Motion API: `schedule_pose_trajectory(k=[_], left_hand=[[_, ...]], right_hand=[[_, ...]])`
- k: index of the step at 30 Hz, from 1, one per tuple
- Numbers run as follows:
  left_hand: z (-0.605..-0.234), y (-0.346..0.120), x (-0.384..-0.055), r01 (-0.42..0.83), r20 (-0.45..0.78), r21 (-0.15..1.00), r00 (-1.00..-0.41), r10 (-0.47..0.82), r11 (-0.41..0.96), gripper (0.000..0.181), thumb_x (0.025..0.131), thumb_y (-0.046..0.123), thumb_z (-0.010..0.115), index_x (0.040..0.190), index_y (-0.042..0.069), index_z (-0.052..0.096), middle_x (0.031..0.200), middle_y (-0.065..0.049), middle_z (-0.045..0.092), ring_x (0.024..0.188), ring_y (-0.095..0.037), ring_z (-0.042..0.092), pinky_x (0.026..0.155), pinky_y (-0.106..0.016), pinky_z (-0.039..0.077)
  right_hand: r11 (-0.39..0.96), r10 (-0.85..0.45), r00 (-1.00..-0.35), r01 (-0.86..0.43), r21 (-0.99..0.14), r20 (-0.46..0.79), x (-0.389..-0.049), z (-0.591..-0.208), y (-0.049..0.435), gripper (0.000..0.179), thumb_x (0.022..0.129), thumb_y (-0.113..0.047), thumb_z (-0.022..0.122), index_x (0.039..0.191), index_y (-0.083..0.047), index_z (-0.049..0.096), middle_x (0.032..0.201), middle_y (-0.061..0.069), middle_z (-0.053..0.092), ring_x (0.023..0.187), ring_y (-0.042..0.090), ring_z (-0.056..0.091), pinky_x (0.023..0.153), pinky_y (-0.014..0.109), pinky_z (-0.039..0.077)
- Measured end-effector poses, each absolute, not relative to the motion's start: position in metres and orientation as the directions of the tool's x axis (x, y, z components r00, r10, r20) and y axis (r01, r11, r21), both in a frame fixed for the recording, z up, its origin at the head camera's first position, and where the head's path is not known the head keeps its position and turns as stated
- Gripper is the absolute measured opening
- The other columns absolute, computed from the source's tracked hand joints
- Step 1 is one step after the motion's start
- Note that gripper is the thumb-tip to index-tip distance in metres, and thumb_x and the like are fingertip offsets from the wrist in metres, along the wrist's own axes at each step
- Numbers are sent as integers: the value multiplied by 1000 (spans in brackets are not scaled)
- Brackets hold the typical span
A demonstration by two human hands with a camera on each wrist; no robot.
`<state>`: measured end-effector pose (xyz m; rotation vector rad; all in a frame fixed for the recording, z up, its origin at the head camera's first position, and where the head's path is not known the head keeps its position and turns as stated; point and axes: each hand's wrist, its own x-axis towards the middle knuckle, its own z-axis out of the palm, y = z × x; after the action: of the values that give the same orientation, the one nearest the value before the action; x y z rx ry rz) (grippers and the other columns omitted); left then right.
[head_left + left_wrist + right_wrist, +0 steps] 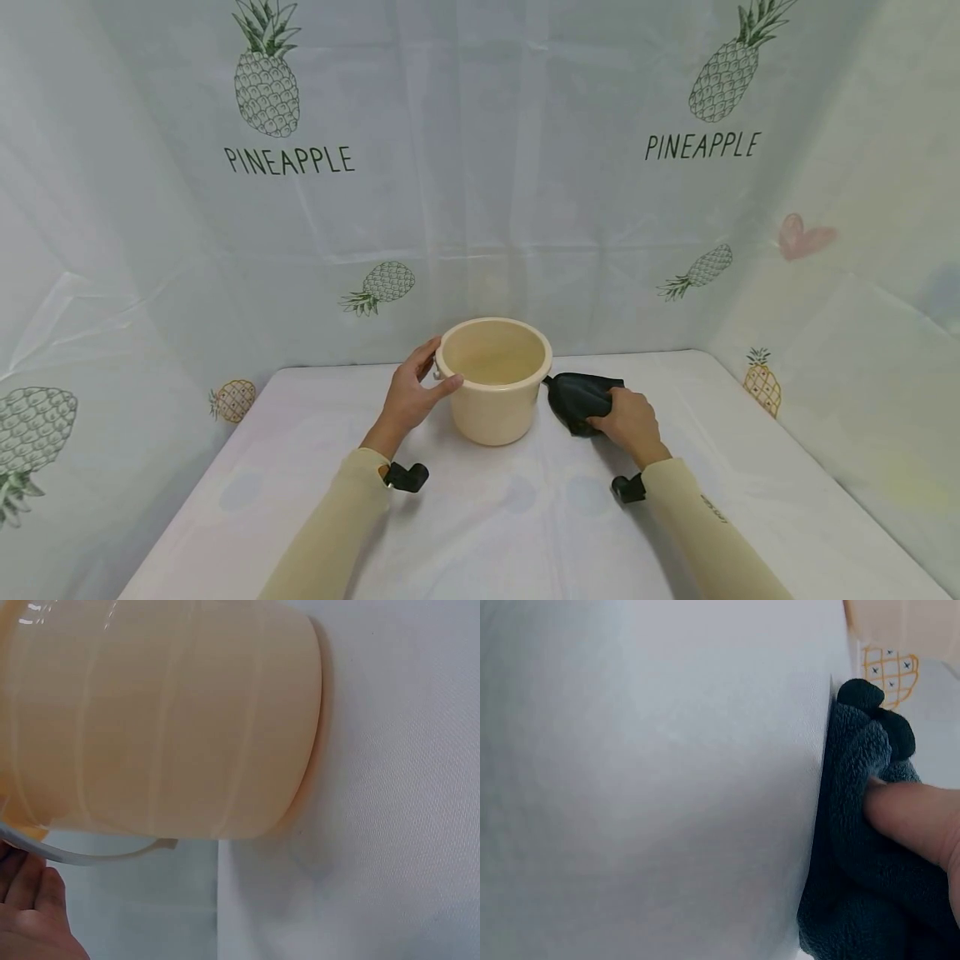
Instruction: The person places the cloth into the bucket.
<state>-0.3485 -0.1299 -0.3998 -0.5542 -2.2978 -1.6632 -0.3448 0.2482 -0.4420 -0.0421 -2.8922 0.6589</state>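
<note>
A cream plastic bucket (493, 414) stands upright on the table, its inside looking bare from above. My left hand (408, 398) grips its left side, the thumb lying at the front of the rim and the fingers round the outer left. In the left wrist view, the bucket's pale handle (90, 859) hangs beside the fingers. Just right of the bucket lies a dark, fuzzy towel (579, 402), bunched up, with a small knotted end towards the bucket. My right hand (632, 423) pinches its right part; the thumb presses into the folds in the right wrist view.
A white cloth covers the table (510, 533). Behind and at both sides hang pale curtains (480, 167) printed with pineapples; the back one comes down close behind the bucket. Black wrist cameras (407, 477) sit under both sleeves.
</note>
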Motion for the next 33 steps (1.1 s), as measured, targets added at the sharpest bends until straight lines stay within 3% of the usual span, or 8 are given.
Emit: schedule_pose_trajectory(k=[14,33], left_hand=[[-397,-130,-347,432,403,847,-902,155,311,88,91,28,84,163,8,38,168,-10,36,155,-29,35,127,-44,30],[-397,-131,-349,421,395,842,-907,144,337,88,89,32,85,162,10,41,167,-8,38,153,-28,37,127,-45,31]], right_hand=[[875,90,-981,-5,-484,172,-344,-443,251,52,88,-16,81,126,14,64,122,35,66,109,50,65,91,60,58],[816,145,-973,13,-578,182,-343,-428,253,46,88,-18,84,118,13,69,115,34,69,101,47,67,84,57,58]])
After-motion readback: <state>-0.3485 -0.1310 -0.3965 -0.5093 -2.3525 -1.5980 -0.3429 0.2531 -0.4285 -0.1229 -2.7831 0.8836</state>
